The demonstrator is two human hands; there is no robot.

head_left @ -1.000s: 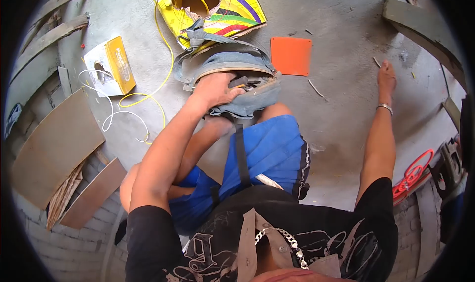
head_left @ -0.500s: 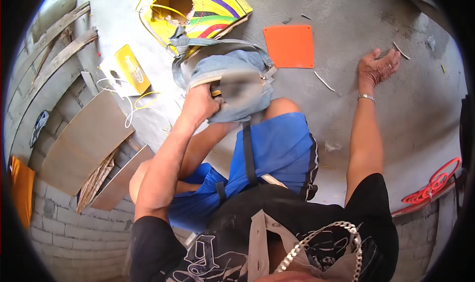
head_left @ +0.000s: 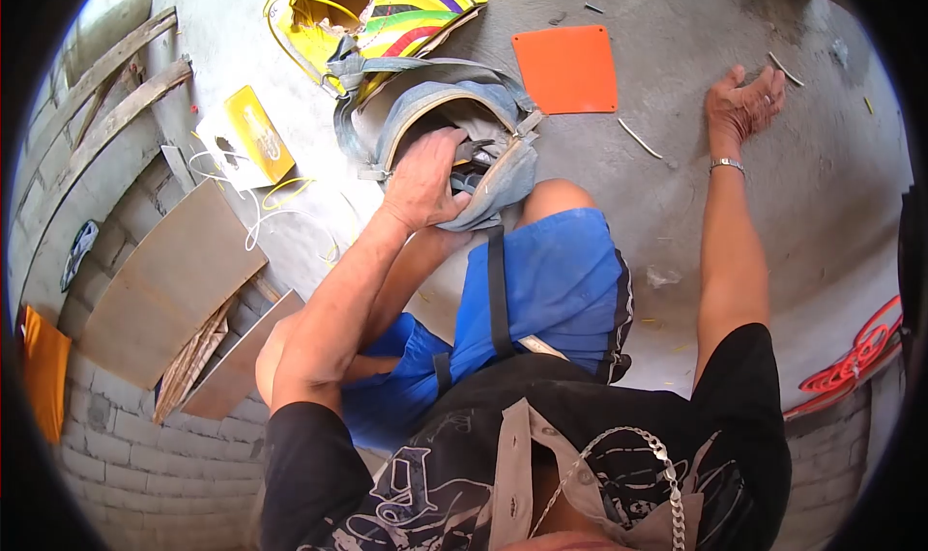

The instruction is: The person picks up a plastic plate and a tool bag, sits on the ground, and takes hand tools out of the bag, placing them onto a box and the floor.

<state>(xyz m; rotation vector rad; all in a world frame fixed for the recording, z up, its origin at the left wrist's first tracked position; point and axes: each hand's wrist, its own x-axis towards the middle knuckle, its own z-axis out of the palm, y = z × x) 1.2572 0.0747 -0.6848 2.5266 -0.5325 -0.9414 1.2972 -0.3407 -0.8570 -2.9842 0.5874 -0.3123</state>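
Observation:
A grey-blue fabric bag (head_left: 503, 179) lies unzipped in front of my crossed legs, with dark tools (head_left: 471, 157) inside it. My left hand (head_left: 425, 179) reaches into the bag's opening beside the tools, its thumb apart from the fingers and nothing visibly gripped. Part of that hand's fingertips is hidden. Out to the right, my right hand (head_left: 744, 106) rests on the concrete floor with its fingers spread, holding nothing. A short piece of white cable (head_left: 786, 70) lies just past its fingertips. An orange square plate (head_left: 565, 71) lies flat between the bag and my right hand.
Behind the bag is a yellow torn box (head_left: 416, 14) with yellow cable. A white and yellow box (head_left: 253, 140) with white cable stands at left, near leaning boards (head_left: 169, 280). Another white cable piece (head_left: 639, 138) lies below the plate. Red hose (head_left: 855, 358) is coiled at right.
My left hand has shifted within the bag, and the bag's mouth gapes wider, showing the tools. Since the first frame, my right hand has turned and its fingers have spread on the floor.

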